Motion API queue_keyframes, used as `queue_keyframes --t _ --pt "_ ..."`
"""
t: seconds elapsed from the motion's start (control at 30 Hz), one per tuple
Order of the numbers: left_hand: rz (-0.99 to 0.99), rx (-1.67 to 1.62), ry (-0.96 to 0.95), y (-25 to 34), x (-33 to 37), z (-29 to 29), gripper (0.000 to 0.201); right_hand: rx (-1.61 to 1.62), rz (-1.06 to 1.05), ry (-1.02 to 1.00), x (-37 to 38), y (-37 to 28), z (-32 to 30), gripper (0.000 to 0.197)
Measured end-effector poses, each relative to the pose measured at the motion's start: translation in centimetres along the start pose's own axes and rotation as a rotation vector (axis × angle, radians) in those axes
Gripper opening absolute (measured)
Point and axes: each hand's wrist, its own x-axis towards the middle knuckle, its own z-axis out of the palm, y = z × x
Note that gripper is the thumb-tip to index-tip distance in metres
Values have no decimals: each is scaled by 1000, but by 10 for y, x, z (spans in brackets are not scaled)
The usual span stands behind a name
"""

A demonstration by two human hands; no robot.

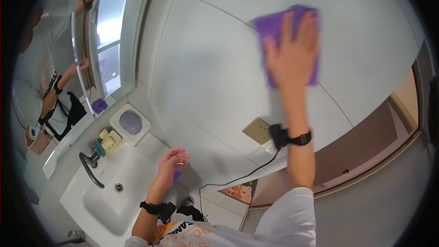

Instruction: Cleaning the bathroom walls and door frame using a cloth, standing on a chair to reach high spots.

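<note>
Head view: a purple cloth (269, 25) is pressed directly beneath the flattened, unclenched right hand (294, 59) against the white wall (215, 64), its longer side apparently aligned with the forearm. The left hand (170, 167), loosely curled with nothing seen gripped, is held well apart, beside the washbasin (73, 201).

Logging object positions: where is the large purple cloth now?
The purple cloth is at the head view's upper right, against the pale wall, under the right hand and above the beige socket.

Place: bathroom | Signs: 1 white washbasin (105, 208), curved faucet (94, 157), drain (119, 187), wall mirror (45, 59), tiled wall (206, 64)
</note>
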Motion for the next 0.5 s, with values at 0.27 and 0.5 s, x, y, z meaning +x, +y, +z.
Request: queue_keyframes --t 0.27,0.5 --pt "-22 40 -83 -20 1 14 23 -79 -668 -413 -267 -170 47 58" --pt "-50 55 -51 -19 -3 19 23 272 -531 -370 -239 -147 34 54"
